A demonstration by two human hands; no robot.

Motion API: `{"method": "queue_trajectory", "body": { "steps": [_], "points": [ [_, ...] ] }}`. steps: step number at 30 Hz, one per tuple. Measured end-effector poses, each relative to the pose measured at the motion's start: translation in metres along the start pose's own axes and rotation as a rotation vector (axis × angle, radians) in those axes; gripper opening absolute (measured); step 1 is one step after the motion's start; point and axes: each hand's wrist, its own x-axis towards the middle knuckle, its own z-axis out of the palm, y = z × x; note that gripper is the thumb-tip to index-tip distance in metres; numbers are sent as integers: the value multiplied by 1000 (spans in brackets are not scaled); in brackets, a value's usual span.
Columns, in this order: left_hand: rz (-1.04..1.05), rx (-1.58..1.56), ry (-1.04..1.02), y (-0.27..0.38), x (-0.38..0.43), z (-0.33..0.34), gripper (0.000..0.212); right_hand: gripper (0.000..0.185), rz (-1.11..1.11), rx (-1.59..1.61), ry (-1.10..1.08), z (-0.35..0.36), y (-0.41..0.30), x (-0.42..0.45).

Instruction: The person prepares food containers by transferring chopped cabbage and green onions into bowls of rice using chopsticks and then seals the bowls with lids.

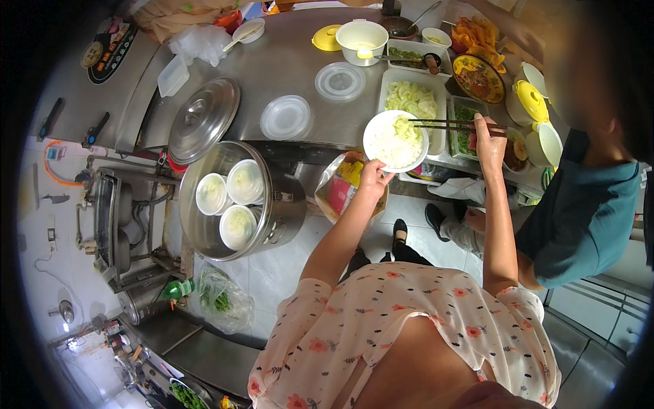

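My left hand (pixel 375 179) grips the near rim of a white bowl (pixel 369 148) of rice (pixel 394 149). Pale green cabbage (pixel 403 127) lies on the rice at the bowl's right side. Dark chopsticks (pixel 454 125) are in my right hand (pixel 488 140), their tips touching that cabbage. Behind the bowl, a rectangular tub (pixel 438 138) holds more cooked cabbage (pixel 411 99). Just left of my right hand stands a clear container (pixel 461 151) of chopped greens, partly covered by the chopsticks. Two round clear plastic lids (pixel 340 81) (pixel 285 117) lie flat on the steel counter (pixel 245 117).
A deep steel pot (pixel 186 225) at left holds several lidded bowls (pixel 245 181); its lid (pixel 204 120) leans on the counter edge. A person in a teal shirt (pixel 587 214) stands close on my right. A paper bag (pixel 327 186) sits below the bowl. A bagged green vegetable (pixel 219 299) lies on the floor.
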Motion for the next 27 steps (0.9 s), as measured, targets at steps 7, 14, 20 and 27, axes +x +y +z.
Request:
{"method": "queue_trajectory", "body": {
  "steps": [7,14,20,27],
  "points": [
    [-1,-18,26,2,-4,2,37,32,26,73,40,2,11,0],
    [10,-16,24,2,-9,2,35,30,95,233,190,-9,19,6],
    [15,-13,42,0,-8,-1,38,32,146,147,292,-4,66,22],
    [17,2,85,7,-20,-4,37,35,128,-148,134,39,120,32]
  ]
}}
